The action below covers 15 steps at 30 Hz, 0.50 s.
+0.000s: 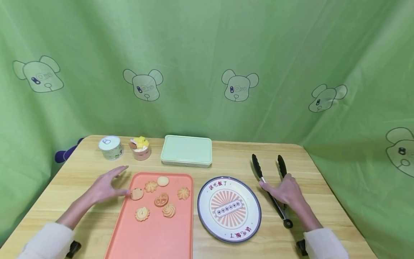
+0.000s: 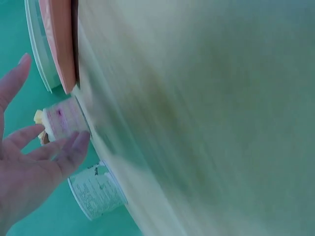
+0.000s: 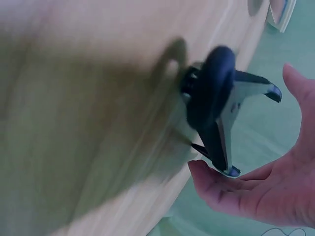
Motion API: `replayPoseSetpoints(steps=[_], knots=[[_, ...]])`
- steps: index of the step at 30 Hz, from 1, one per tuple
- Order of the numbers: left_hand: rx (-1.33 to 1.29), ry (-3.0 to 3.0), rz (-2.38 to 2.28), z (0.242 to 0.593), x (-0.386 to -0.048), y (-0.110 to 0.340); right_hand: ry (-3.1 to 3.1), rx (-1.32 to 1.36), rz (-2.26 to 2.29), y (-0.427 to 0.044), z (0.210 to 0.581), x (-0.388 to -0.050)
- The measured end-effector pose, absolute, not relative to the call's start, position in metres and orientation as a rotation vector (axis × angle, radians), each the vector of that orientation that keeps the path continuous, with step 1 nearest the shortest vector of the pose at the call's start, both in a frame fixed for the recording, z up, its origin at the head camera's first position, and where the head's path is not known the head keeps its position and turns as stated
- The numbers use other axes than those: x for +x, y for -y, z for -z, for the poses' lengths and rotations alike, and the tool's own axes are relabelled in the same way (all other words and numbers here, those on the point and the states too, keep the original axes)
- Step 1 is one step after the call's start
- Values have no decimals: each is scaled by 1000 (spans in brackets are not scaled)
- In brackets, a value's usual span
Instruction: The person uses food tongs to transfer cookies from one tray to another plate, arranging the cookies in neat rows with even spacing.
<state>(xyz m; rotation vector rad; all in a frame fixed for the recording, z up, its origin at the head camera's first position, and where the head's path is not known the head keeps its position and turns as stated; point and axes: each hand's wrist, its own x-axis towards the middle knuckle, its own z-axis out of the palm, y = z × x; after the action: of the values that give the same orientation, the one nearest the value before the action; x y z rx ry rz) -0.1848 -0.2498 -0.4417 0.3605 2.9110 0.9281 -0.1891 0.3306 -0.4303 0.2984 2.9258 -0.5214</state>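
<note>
A pair of black-handled metal tongs lies spread on the table at the right. My right hand reaches over them, thumb by one arm and fingers by the other. In the right wrist view, fingertips touch or nearly touch one arm of the tongs, while the thumb stands apart. Beside the upper left edge of the pink tray, my left hand hovers with fingers spread, holding nothing. Several cookies lie on the tray, among them a pretzel-shaped cookie and a round speckled cookie.
Between tray and tongs sits a round blue-rimmed plate. Along the back stand a lidded tub, a dessert cup with yellow topping and a pale green lidded box. A green curtain hangs behind the wooden table.
</note>
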Motion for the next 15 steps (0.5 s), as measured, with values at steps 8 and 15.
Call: replayPoseSetpoints(steps=[8,15], knots=[[328,-2693,-1105,451,-179,244,-3002,278,470,-328,445,-184],[348,-2619,-1192,452,-174,239,-3012,281,477,-327,448,-185]])
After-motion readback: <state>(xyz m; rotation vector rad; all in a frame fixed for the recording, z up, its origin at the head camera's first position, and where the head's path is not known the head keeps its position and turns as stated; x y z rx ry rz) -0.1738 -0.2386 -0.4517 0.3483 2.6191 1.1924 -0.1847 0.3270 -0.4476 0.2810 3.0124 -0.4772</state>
